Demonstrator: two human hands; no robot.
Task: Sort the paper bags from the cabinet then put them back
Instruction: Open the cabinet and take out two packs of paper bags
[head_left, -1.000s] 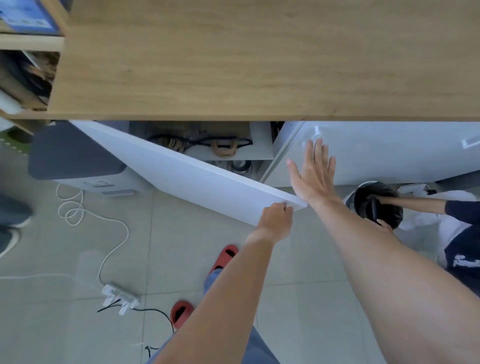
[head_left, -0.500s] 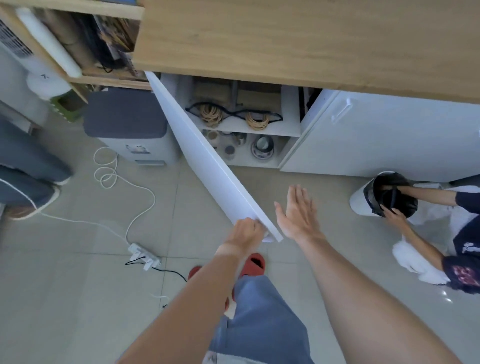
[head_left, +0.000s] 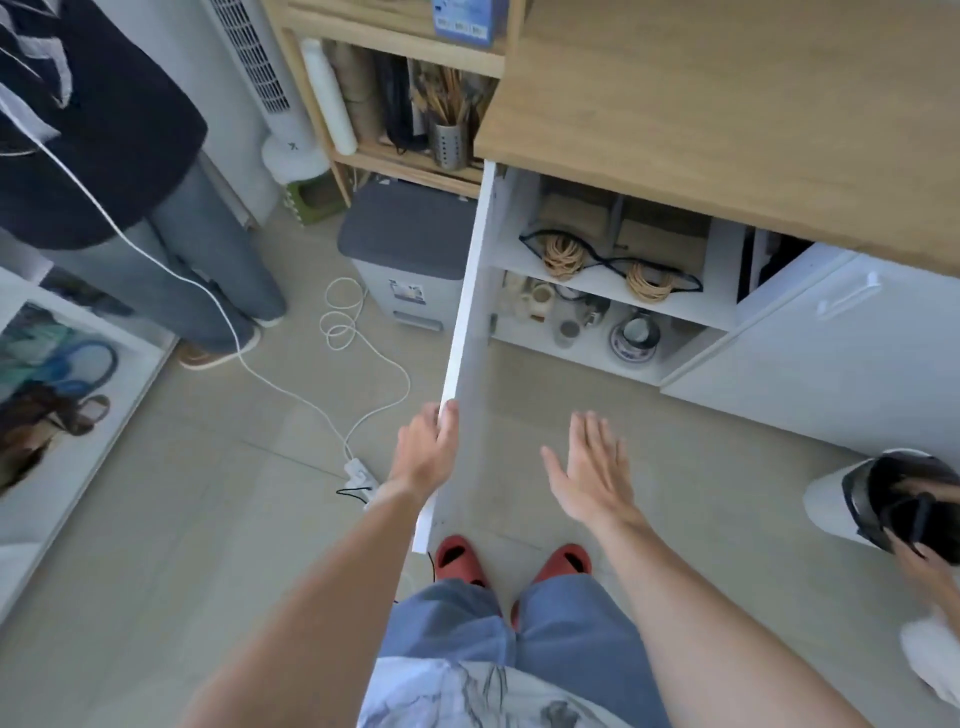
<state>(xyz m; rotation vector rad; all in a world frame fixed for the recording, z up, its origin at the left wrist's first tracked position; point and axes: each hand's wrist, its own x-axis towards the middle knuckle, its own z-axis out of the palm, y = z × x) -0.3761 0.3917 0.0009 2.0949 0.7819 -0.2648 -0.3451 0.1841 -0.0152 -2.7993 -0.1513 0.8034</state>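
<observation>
I am looking down past my own arms, and much of the cabinet (head_left: 613, 291) is sitting in shade under the wooden tabletop (head_left: 727, 114), so the paper bags (head_left: 618, 228) on its upper shelf are showing only as brown folded shapes behind rope and black handles; I cannot tell how many there are. The lower shelf is holding cups and a small bowl, blurred and hard to name. The neighbouring right door (head_left: 831, 332) is standing slightly ajar, hiding whatever is behind it. My left hand (head_left: 423, 452) is gripping the free edge of the white cabinet door (head_left: 465, 322), fingers wrapped round it, while my right hand (head_left: 597, 467) is hanging open and flat with fingers spread, touching nothing, over the floor before the cabinet. The door is now standing edge-on to me, swung fully out, where half a second ago it was still slanting across the opening, and my right hand is hanging lower and nearer my body. Open floor is lying between the door and the white bin (head_left: 831, 493) at the right edge, which another person's hand is touching, cut off by the frame. Left of the door, a white cable (head_left: 363, 374) and power strip are lying close to my feet in red slippers (head_left: 460, 564).
</observation>
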